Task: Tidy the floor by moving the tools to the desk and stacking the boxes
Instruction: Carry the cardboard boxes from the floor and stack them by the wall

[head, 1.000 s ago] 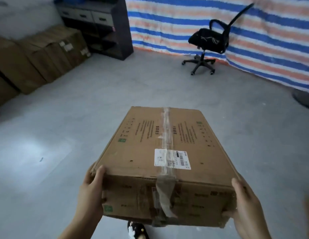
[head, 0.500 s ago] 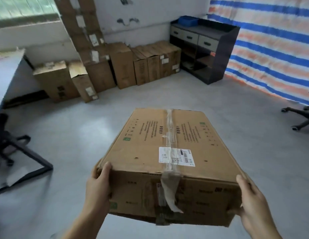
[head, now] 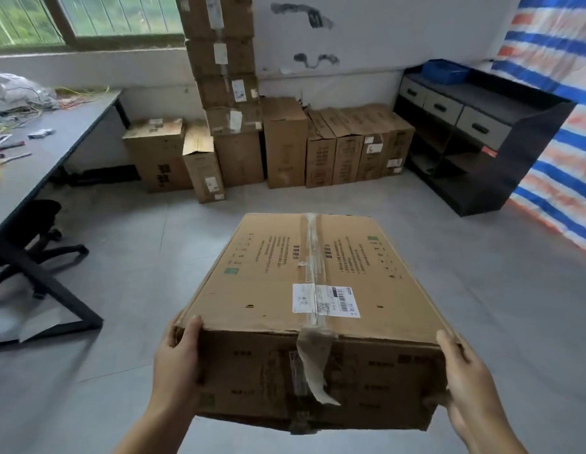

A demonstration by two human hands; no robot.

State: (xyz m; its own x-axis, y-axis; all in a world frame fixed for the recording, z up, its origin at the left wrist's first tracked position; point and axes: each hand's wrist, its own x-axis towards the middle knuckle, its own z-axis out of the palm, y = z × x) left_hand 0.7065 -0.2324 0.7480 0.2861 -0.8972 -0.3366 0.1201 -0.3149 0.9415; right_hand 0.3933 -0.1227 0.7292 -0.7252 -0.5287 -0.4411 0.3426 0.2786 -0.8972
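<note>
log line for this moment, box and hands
carry | box held off floor | left hand and right hand grip near corners | facing stack

Both hands, left (head: 177, 365) and right (head: 470, 385), are gripping a taped box (head: 304, 290) off the floor (head: 121, 290), facing stacked boxes (head: 226, 93) beside a surface (head: 29, 165).

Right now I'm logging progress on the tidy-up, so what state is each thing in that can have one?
Large taped brown cardboard box: lifted off the floor, flaps shut, tape end peeling loose.
Left hand: grips the box's near left corner.
Right hand: grips the near right corner.
Tall stack of cardboard boxes: standing against the wall.
Narrow brown carton: top flap open.
Grey cabinet drawers: closed.
</note>
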